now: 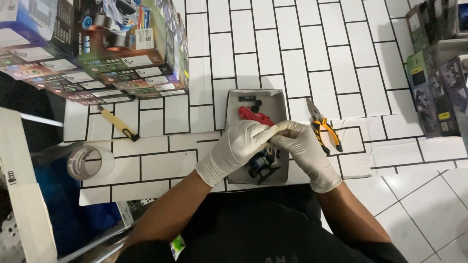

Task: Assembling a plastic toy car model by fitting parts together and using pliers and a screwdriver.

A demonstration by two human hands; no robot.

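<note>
Both my hands wear white gloves and meet over a shallow grey cardboard tray (280,100). My left hand (239,146) pinches a small part together with my right hand (302,146); the part itself is too small and hidden to name. In the tray lie a red plastic piece (254,116), small black parts (254,103) and a dark blue and black assembly (262,163) just under my fingers.
Yellow-handled pliers (324,127) lie right of the tray. A yellow utility knife (118,123) and a roll of clear tape (87,163) sit to the left. Stacked printed boxes (122,58) fill the top left, more boxes (436,83) the right edge.
</note>
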